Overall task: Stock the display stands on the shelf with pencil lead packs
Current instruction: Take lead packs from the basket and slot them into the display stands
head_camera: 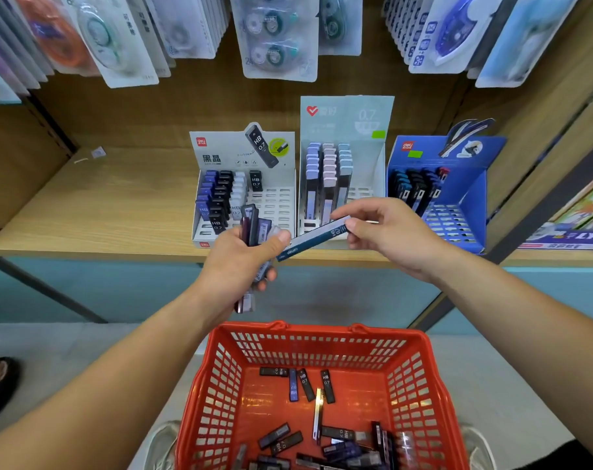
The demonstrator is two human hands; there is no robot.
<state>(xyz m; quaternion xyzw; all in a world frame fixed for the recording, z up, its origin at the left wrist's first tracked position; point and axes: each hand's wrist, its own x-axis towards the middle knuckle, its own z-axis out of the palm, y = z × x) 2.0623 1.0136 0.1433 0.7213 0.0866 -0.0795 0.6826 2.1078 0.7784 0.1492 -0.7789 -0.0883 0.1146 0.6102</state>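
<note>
Pinched pack [315,236] by upper end in right hand [390,232]; slanted down-left toward left hand [240,266], clutching bundle [254,225]. Faced stand [346,130] just beyond right grip; probably needed upending first.

The wooden shelf [118,212] before me carries three display stands in a row: a tall pale stand [347,120], a white stand [227,154] just left of it, and a blue stand [474,198] just right. A paper scrap [98,152] lies well left of it.
</note>
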